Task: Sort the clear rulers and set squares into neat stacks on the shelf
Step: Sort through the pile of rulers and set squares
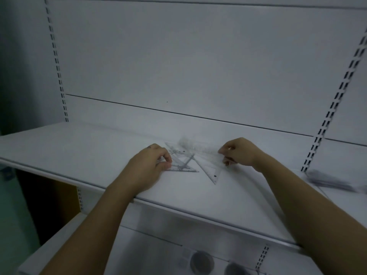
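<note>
Several clear set squares and rulers lie in a loose overlapping pile on the white shelf. My left hand pinches the left corner of a flat clear set square at the pile's near side. My right hand pinches the upper edge of another clear set square, whose point faces the shelf's front edge. The far part of the pile is blurred.
A blurred stack of clear rulers lies on the shelf at the right. The white back panel with slotted uprights rises behind. On the lower shelf stand two round grey containers.
</note>
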A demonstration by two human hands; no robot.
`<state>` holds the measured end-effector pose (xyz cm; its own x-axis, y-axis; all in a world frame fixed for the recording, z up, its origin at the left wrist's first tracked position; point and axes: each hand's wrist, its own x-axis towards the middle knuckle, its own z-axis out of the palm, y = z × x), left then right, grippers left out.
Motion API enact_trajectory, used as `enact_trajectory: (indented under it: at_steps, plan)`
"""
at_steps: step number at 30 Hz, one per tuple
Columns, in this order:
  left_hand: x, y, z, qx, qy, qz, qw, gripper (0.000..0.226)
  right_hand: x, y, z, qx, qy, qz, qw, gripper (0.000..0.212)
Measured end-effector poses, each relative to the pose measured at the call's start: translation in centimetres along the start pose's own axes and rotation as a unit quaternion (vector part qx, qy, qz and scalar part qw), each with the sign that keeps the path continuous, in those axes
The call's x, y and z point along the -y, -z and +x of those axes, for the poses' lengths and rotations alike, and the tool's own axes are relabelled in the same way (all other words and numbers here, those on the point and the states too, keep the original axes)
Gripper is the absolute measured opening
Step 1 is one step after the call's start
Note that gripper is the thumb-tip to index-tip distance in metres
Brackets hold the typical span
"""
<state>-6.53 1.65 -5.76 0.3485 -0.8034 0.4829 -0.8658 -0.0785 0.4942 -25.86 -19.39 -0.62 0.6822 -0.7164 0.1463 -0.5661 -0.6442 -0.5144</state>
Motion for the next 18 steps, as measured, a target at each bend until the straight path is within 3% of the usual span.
enact_trajectory:
  at_steps: [4, 9, 18]
  plan:
    - [-0.4, 0.3, -0.1, -0.005, -0.004, -0.001, 1.000, 0.004, 0.2, 0.6, -0.1, -0.029, 0.009, -0.014, 0.999, 0.014]
    - [-0.2, 0.3, 0.0, -0.017, -0.022, -0.002, 1.000, 0.008, 1.2, 2.4, -1.3, -0.009, 0.049, 0.108, 0.993, 0.017]
    - [-3.4, -1.2, 0.7, 0.004, -0.074, 0.020, 0.997, 0.010, -2.4, 5.6, -4.4, -0.057, 0.102, -0.077, 0.990, 0.039]
